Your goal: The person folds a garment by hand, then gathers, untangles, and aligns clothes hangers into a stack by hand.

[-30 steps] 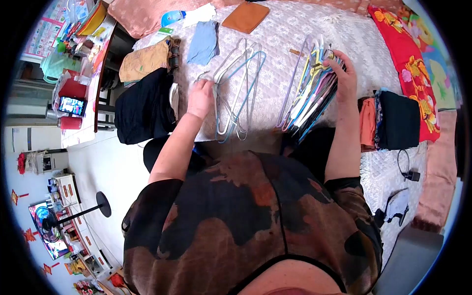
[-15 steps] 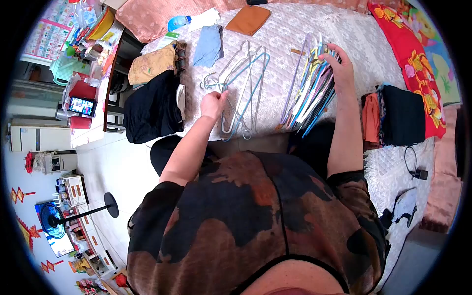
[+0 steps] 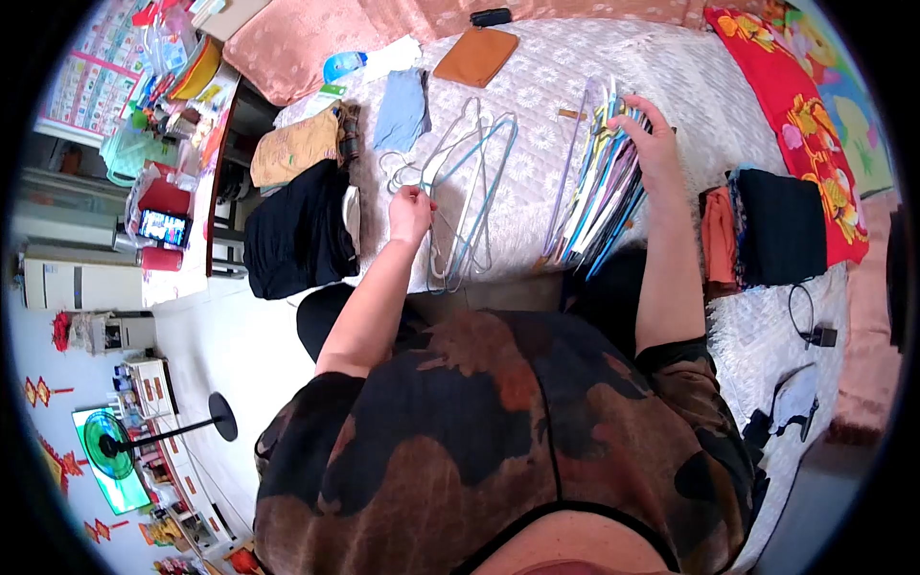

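My left hand [image 3: 410, 213] is closed around the necks of a few loose wire hangers [image 3: 467, 216], white, grey and blue, lying on the quilt in front of me. Their hooks poke out just past my fingers. To the right, a thick bundle of coloured hangers [image 3: 599, 192] leans in a fanned stack, purple, yellow, white and blue among them. My right hand [image 3: 655, 144] curls round the hook end of this bundle from its right side, thumb and forefinger bent over it. The other fingers are partly hidden.
Folded dark clothes [image 3: 299, 230] and a tan garment [image 3: 297, 149] lie left; another folded dark pile [image 3: 784, 228] lies right. Farther back are blue cloth [image 3: 401, 110] and a brown pouch [image 3: 476, 57]. A fan [image 3: 222, 417] stands on the floor at left.
My left hand has shifted slightly nearer to me with the loose hangers. My right hand stays at the bundle, its thumb and forefinger slightly lower and left. The view has tilted a little.
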Demonstrator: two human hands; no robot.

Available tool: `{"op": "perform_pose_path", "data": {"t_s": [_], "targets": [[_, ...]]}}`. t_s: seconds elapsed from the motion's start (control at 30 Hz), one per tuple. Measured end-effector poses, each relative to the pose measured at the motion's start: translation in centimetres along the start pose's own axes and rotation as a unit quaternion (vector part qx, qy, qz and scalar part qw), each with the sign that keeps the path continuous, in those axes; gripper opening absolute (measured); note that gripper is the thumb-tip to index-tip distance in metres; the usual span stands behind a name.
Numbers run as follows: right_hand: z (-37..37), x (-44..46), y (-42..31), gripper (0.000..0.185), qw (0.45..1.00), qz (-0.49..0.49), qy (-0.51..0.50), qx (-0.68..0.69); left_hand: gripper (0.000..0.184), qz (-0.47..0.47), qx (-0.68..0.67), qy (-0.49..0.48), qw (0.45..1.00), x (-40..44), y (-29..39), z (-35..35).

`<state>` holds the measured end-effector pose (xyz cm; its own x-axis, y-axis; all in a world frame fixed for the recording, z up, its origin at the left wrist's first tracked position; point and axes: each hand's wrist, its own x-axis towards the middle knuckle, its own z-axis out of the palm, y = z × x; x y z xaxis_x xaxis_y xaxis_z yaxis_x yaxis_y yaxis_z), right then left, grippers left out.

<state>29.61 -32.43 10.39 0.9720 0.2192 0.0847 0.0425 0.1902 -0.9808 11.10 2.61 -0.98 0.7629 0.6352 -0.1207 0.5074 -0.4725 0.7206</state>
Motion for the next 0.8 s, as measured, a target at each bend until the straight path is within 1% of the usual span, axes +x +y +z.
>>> {"op": "perform_pose_path", "data": {"t_s": [0.03, 0.07, 0.1, 0.13, 0.17, 0.2, 0.23, 0.27, 0.3, 0.33, 0.37, 0.4, 0.47, 0.53, 0.6, 0.67, 0.7, 0.73, 0.77, 0.8], "targets": [[-0.2, 0.2, 0.3, 0.034, 1.000, -0.016, -0.008, -0.002, 0.016, -0.030, -0.136, -0.023, 0.990, -1.3, 2.6, -0.8], [-0.4, 0.4, 0.6, 0.034, 1.000, -0.019, 0.000, -0.001, 0.016, -0.062, -0.269, -0.048, 0.960, -2.5, 4.7, -1.4], [-0.7, 0.7, 1.0, 0.034, 0.999, -0.030, -0.005, -0.016, 0.026, -0.036, -0.313, -0.067, 0.947, -3.0, 5.9, -1.6], [-1.0, 1.0, 1.6, 0.035, 0.999, -0.040, -0.008, -0.032, 0.026, -0.031, -0.310, -0.075, 0.947, -3.1, 6.9, -2.0], [-1.2, 1.4, 2.4, 0.038, 0.997, -0.046, 0.007, -0.054, 0.028, 0.030, -0.293, -0.094, 0.951, -3.2, 7.9, -2.4], [-1.2, 1.1, 2.1, 0.036, 0.997, -0.041, -0.007, -0.064, 0.031, 0.092, -0.277, -0.114, 0.950, -3.2, 8.9, -2.7], [-1.0, 0.7, 1.5, 0.036, 0.997, -0.036, -0.008, -0.067, 0.035, 0.107, -0.254, -0.113, 0.955, -3.0, 9.7, -3.1], [-0.7, 0.4, 0.9, 0.036, 0.997, -0.031, -0.009, -0.070, 0.030, 0.134, -0.194, -0.106, 0.966, -2.7, 10.4, -3.8], [-0.6, 0.0, 0.4, 0.037, 0.999, -0.025, -0.019, -0.040, 0.027, 0.201, -0.068, -0.074, 0.974, -3.6, 12.4, -5.2], [-0.5, -0.2, 0.0, 0.037, 0.999, -0.020, -0.032, -0.010, 0.024, 0.263, 0.057, -0.037, 0.962, -4.7, 14.3, -6.8], [-0.5, -0.4, -0.1, 0.036, 0.999, -0.003, -0.035, 0.027, 0.020, 0.347, 0.111, 0.015, 0.931, -5.1, 15.2, -7.7], [-0.5, -0.4, -0.1, 0.034, 0.998, -0.009, -0.040, 0.044, 0.016, 0.425, 0.163, 0.070, 0.888, -5.2, 16.0, -8.6], [-0.6, -0.5, 0.1, 0.034, 0.999, -0.020, -0.029, 0.018, 0.013, 0.508, 0.283, 0.136, 0.802, -5.3, 18.0, -10.4], [-0.6, -0.9, -0.6, 0.035, 0.999, -0.008, -0.031, 0.024, 0.016, 0.518, 0.296, 0.173, 0.784, -5.2, 19.0, -11.1], [-0.2, -1.4, -1.3, 0.036, 0.999, 0.003, -0.037, 0.031, 0.019, 0.571, 0.239, 0.198, 0.760, -4.8, 20.6, -10.8], [0.3, -2.2, -1.9, 0.036, 0.998, -0.006, -0.061, -0.007, 0.021, 0.598, 0.131, 0.142, 0.778, -3.6, 21.0, -8.6], [0.6, -2.4, -2.1, 0.036, 0.997, -0.024, -0.069, -0.021, 0.021, 0.618, 0.131, 0.123, 0.766, -3.0, 21.3, -7.3], [0.9, -2.7, -2.3, 0.036, 0.997, -0.025, -0.073, -0.021, 0.023, 0.623, 0.116, 0.100, 0.767, -2.9, 21.8, -5.7], [1.2, -2.8, -2.6, 0.036, 0.996, -0.031, -0.074, -0.037, 0.024, 0.613, 0.104, 0.066, 0.780, -2.1, 21.5, -3.5], [1.5, -3.0, -2.9, 0.037, 0.995, -0.037, -0.074, -0.054, 0.024, 0.615, 0.110, 0.056, 0.779, -1.5, 21.6, -1.6]]}}
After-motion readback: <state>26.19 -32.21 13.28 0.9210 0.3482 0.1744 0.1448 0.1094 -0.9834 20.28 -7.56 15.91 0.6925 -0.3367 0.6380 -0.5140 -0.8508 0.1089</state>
